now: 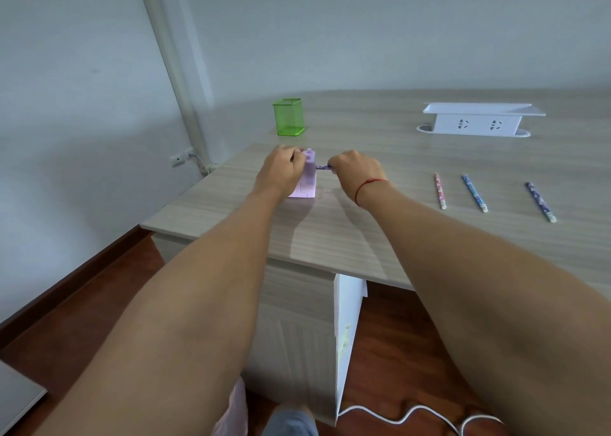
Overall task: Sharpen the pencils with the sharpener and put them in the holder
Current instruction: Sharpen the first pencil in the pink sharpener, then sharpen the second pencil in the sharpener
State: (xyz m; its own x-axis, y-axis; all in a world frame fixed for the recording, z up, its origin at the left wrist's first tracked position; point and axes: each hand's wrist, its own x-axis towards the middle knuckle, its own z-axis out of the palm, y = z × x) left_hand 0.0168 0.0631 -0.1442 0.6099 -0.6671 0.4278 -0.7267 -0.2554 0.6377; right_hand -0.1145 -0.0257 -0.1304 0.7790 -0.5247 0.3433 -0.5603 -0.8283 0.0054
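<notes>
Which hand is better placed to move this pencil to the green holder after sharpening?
Probably right: the right hand grips the pencil, while the left hand holds the sharpener.

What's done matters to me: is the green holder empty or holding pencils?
Apparently empty: no pencil sticks out of the green holder; nothing shows through its mesh.

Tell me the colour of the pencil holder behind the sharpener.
The pencil holder is bright green mesh, shown best in the head view.
</notes>
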